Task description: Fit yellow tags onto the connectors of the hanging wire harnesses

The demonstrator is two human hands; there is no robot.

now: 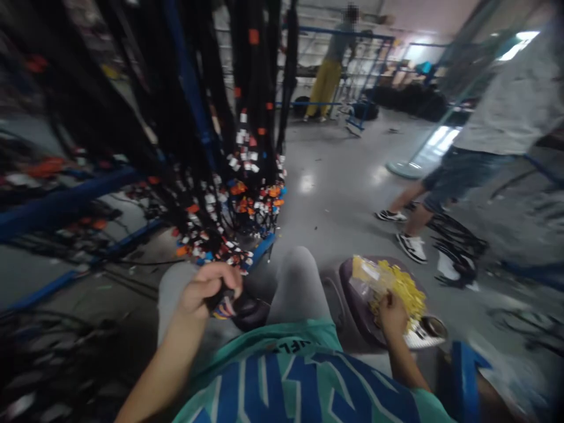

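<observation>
My left hand [212, 289] is closed round a dark cable end with several coloured wires [224, 308], held above my lap. My right hand [393, 314] reaches over the purple stool seat [348, 285] at my right side. Its fingers are bent at the edge of a pile of small yellow pieces [408, 294]; whether they hold one is too small to tell. A clear plastic bag [370, 273] with yellow pieces lies beside the pile. A round roll [433, 327] sits at the stool's near corner.
Hanging black cable bundles [259, 76] with white and orange connectors fill the left, on a blue frame [264, 244]. A person in denim shorts [467, 170] is at the right. Another person in yellow trousers [326, 82] stands far back. Black cables [458, 235] lie on the floor.
</observation>
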